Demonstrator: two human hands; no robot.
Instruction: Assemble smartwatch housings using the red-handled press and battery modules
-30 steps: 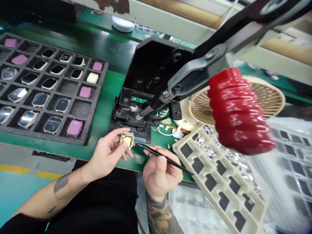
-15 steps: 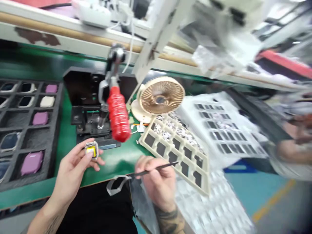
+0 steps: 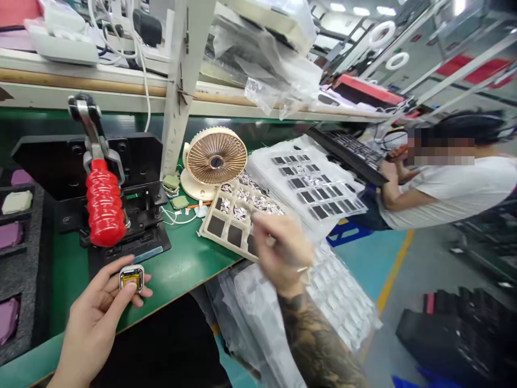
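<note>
— What is the left hand [image 3: 95, 318] doing?

— It pinches a small square white watch case with a yellow inside [image 3: 131, 277] between thumb and fingers [image 3: 121, 293], over the near edge of the green bench [image 3: 183, 264]. The open, yellow side faces up.

— And the right hand [image 3: 283, 250]?

— It is closed over the near corner of a cream plastic compartment tray [image 3: 226, 226], the tattooed forearm running down toward the camera. The hand is blurred. Its fingers are curled as if around something thin, but I cannot tell what they hold, or whether anything is in them.

— What lies about the case?

— Just beyond it stands a black lever press with a red ribbed handle [image 3: 104, 202], the handle hanging down in front of the black base. At the far left is a dark foam grid tray [image 3: 28, 258] with purple and cream cases in its cells. Behind the cream tray sits a small beige round desk fan [image 3: 214, 161], face tilted upward, and to its right a stack of clear plastic trays with dark inserts [image 3: 311, 183]. More clear trays in plastic wrap [image 3: 335, 302] hang off the bench edge below the right hand.

— Anyone else?

— A person in a white shirt [image 3: 452, 183] sits at the next bench on the right, well apart.
</note>
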